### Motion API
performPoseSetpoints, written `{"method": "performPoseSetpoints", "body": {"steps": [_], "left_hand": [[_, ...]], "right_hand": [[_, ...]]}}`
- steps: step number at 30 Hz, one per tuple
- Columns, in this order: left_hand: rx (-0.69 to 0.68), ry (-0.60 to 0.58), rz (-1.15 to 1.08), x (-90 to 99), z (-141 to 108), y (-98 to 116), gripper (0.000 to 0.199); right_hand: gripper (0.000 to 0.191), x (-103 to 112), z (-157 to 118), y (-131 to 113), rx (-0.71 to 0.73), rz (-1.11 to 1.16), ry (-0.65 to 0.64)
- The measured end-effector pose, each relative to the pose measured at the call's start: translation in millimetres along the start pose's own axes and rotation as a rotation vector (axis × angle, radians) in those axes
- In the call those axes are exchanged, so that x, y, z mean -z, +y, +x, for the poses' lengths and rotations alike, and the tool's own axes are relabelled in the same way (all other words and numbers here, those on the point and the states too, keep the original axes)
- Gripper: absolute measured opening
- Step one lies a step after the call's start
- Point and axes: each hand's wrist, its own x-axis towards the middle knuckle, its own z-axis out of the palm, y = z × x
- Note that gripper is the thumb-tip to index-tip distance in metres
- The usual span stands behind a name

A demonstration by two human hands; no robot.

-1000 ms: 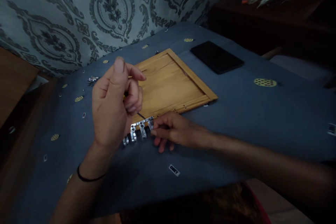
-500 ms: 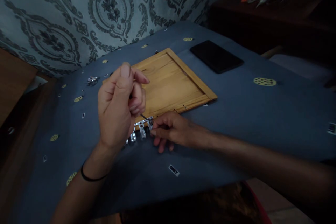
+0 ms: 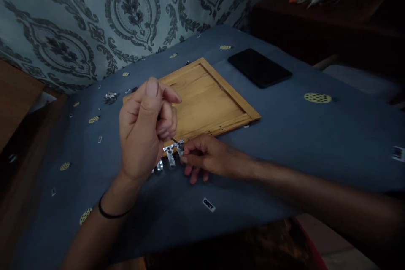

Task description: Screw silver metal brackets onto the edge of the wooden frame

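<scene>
My left hand [image 3: 144, 130] is closed in a fist around a screwdriver, its handle hidden by the fingers. The screwdriver's thin dark shaft [image 3: 174, 140] slants down to a metal hook [image 3: 179, 148] at the near edge of a wooden board [image 3: 205, 99]. Thumb and fingers of my right hand [image 3: 205, 156] pinch that same hook from the right, covering part of it. To its left, a metal hook [image 3: 171, 157] and others like it line the board's edge, partly behind my left wrist. Several small dark holes [image 3: 215, 128] run along the edge to the right.
A black tablet or large phone [image 3: 259, 67] lies beyond the board at right. Small metal pieces [image 3: 110, 97] are heaped at left. The dark blue patterned cloth [image 3: 268, 147] covers the table, which stands against a patterned wall [image 3: 79, 21].
The view shifts very slightly. My left fist has turned or moved a touch to the right, while my right hand stays at the hook.
</scene>
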Motion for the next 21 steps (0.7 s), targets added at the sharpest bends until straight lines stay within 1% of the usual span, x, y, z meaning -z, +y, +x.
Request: {"method": "performPoseSetpoints", "body": {"steps": [3, 7, 10, 12, 13, 15, 17, 19, 21], "left_hand": [[0.013, -0.057, 0.034, 1.0, -1, 0, 0.034], [0.011, -0.235, 0.112, 9.4, 0, 2, 0.035], [0.052, -0.343, 0.121, 16.3, 1, 4, 0.032], [0.072, -0.379, 0.090, 17.6, 1, 4, 0.032], [0.065, -0.374, 0.078, 16.7, 1, 3, 0.033], [0.023, -0.302, 0.068, 11.9, 0, 0, 0.038], [-0.034, -0.155, 0.096, 4.0, -3, -5, 0.043], [-0.087, 0.009, 0.177, -5.1, -7, -9, 0.045], [-0.113, 0.120, 0.253, -12.4, -10, -12, 0.044]], "right_hand": [[0.026, -1, 0, -1, 0.005, 0.002, 0.004], [0.026, 0, -1, -1, -0.002, -0.018, -0.005], [0.024, 1, -2, -2, 0.019, -0.012, -0.022], [0.025, 1, -2, -2, 0.018, -0.017, -0.017], [0.025, 1, -2, -2, 0.010, -0.024, -0.012], [0.025, 1, -2, -2, -0.001, -0.033, -0.002], [0.024, 1, -1, -2, 0.008, -0.024, -0.009], [0.024, 2, -1, -2, 0.026, -0.017, -0.019], [0.024, 2, -2, -2, 0.032, -0.021, -0.017]]}}
